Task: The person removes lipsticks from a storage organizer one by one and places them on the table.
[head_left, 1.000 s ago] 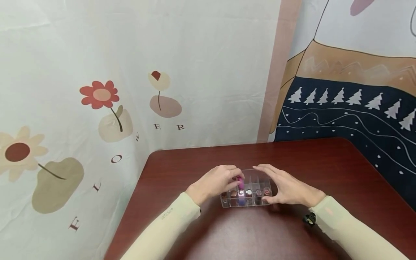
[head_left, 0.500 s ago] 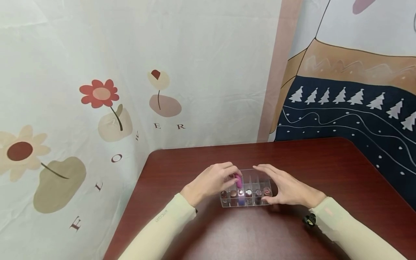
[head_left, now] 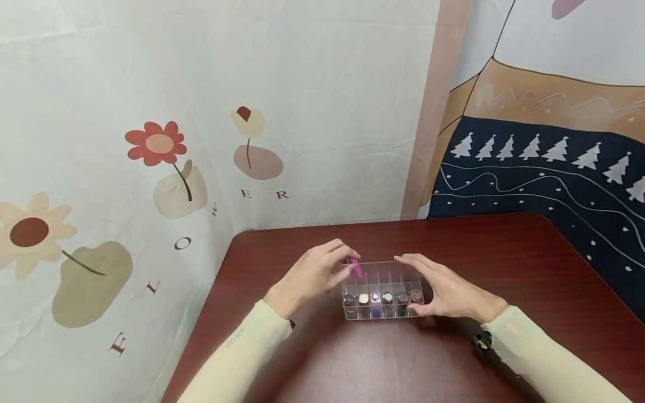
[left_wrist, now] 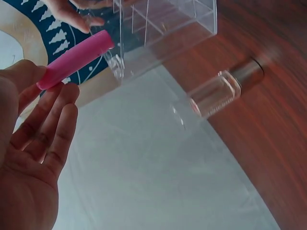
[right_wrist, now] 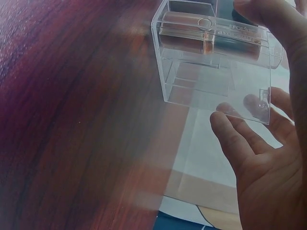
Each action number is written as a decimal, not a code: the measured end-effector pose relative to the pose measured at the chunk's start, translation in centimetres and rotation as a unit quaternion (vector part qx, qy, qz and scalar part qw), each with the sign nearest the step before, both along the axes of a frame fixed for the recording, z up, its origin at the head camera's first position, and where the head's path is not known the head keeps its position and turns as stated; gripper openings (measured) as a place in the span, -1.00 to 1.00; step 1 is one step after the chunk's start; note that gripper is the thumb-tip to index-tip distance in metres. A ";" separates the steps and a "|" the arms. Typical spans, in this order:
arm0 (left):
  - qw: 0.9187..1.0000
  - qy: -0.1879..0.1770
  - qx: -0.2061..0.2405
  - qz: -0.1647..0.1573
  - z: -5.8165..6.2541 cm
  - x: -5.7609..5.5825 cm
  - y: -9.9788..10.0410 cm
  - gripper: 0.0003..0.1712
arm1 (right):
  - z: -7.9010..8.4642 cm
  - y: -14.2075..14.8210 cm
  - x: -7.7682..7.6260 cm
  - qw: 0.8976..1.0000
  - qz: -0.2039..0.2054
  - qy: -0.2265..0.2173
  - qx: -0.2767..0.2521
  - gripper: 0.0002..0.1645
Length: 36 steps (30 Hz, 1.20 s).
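Note:
A clear divided lipstick organizer (head_left: 398, 268) stands on the table, with several lipsticks along its front row. My left hand (head_left: 317, 274) pinches a pink lipstick tube (head_left: 355, 267) between thumb and fingers, over the back left corner of the organizer. In the left wrist view the pink tube (left_wrist: 76, 60) slants up toward the organizer's open compartments. My right hand (head_left: 443, 288) spans the organizer's right end, thumb at the front wall and fingers at the back. A lipstick (right_wrist: 211, 36) lies behind the clear wall beside that thumb in the right wrist view.
The organizer rests on a dark red wooden table (head_left: 383, 364). Behind the table hang a pale flower-print cloth (head_left: 327, 112) and a dark blue cloth with white trees (head_left: 529, 179). A purple-based lipstick (head_left: 375, 307) stands in the front row.
My left hand has moved left and slightly up with the pink lipstick tube, from the middle columns to the organizer's left end. The right hand has stayed at the right end.

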<state>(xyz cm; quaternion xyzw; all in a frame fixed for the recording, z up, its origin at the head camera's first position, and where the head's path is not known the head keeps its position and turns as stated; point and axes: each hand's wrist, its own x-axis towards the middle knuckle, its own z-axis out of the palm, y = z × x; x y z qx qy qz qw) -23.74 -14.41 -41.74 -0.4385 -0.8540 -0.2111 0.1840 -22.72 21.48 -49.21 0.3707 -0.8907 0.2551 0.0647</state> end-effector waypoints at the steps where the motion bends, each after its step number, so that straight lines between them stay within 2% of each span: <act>1: 1.000 0.000 0.003 0.005 0.1 0.0 -0.2 -0.77 | 0.0 0.0 0.0 1.000 -0.001 -0.001 -0.001 0.39; 6: 0.999 0.002 0.025 0.027 0.3 0.0 -1.6 -0.79 | 0.2 0.0 0.1 1.000 -0.002 -0.005 0.000 0.39; 15: 0.996 -0.003 0.038 0.078 0.3 -0.1 -4.6 -0.80 | -0.2 -0.1 -0.1 1.000 -0.002 0.002 -0.001 0.39; 21: 0.993 0.001 0.042 0.109 -0.3 -0.1 -6.5 -0.82 | -0.3 0.1 0.1 1.000 -0.008 0.002 -0.002 0.39; 26: 0.992 0.004 0.050 0.118 -0.9 -0.3 -7.6 -0.84 | -0.6 0.1 0.1 1.000 -0.011 0.007 -0.006 0.40; 32: 0.990 -0.015 0.044 0.133 -1.8 -0.2 -8.3 -0.85 | -0.7 0.2 0.1 1.000 -0.015 0.007 -0.011 0.40; 36: 0.989 -0.029 0.036 0.142 -2.9 -0.1 -8.7 -0.83 | -0.7 0.1 0.1 1.000 -0.009 0.004 -0.013 0.41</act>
